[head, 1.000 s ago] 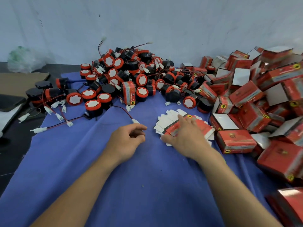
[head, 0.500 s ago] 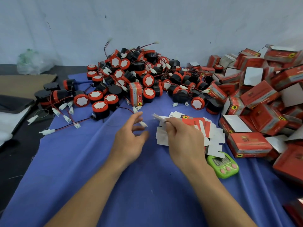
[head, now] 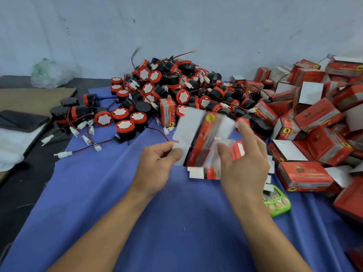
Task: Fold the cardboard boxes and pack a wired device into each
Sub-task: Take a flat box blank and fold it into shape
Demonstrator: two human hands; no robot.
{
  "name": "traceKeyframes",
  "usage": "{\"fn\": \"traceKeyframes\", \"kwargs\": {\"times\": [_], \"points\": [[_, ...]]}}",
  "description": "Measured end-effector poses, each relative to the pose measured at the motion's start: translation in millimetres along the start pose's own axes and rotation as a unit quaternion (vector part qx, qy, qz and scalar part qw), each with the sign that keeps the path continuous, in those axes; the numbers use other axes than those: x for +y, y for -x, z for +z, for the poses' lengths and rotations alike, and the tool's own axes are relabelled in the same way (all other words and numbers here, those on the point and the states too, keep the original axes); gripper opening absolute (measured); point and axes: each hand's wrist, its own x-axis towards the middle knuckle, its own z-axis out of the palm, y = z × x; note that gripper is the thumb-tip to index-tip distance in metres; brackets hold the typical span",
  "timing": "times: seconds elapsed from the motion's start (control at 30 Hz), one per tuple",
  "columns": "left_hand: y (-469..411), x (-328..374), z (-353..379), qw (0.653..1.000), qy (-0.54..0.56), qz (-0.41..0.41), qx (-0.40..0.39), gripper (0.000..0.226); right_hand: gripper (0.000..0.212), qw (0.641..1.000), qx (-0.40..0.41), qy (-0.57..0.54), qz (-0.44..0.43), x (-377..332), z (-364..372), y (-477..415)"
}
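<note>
Held between both hands above the desk (head: 176,222), the flat box (head: 202,134) is blurred. The left hand (head: 157,169) pinches a white flap; the right hand (head: 243,163) grips the other side, forefinger lifted. Pulled unevenly, the thin card could crease off its scores or slip onto the blanks (head: 208,172) under the right hand.

A dark table (head: 25,189) carries a blue cloth (head: 176,222) bearing a heap of wired devices (head: 172,89) at the back, folded boxes (head: 314,118) piled right, flat box blanks (head: 204,172) and a green timer (head: 277,205) nearer, with a cardboard sheet (head: 29,99) lying left.
</note>
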Motion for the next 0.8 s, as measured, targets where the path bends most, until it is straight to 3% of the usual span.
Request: {"fn": "traceKeyframes", "kwargs": {"times": [0.1,0.2,0.33,0.4,0.5,0.6,0.73,0.8], "points": [[2.6,2.0,3.2,0.996,0.06,-0.056,-0.043,0.023,0.074,0.999,0.025,0.035,-0.029,-6.3,2.3,4.4],[5.0,1.2,4.0,0.979,0.109,-0.112,-0.134,0.019,0.047,0.975,0.046,0.111,-0.188,-7.4,9.3,12.7],[6.9,4.2,-1.3,0.965,0.153,-0.113,-0.18,0.046,0.047,0.983,-0.134,0.014,-0.122,-8.3,13.9,15.3],[5.0,4.6,-3.1,0.966,0.157,-0.126,-0.161,0.055,0.054,0.968,-0.206,0.003,-0.142,-11.2,11.0,14.7],[2.8,3.1,-4.7,0.98,0.123,-0.124,-0.097,0.044,0.056,0.944,-0.274,-0.017,-0.183,-11.7,12.6,14.5],[3.5,4.6,-5.6,0.984,0.123,-0.105,-0.073,0.021,0.053,0.939,-0.275,-0.034,-0.201,-12.1,14.8,16.3],[6.6,5.9,1.3,0.996,0.055,-0.076,0.004,0.009,0.04,0.944,-0.255,-0.034,-0.205,-16.4,15.4,19.3],[8.0,5.4,7.5,0.995,0.011,-0.069,0.065,0.021,0.03,0.952,-0.224,-0.057,-0.199,-19.0,15.0,21.2]]}}
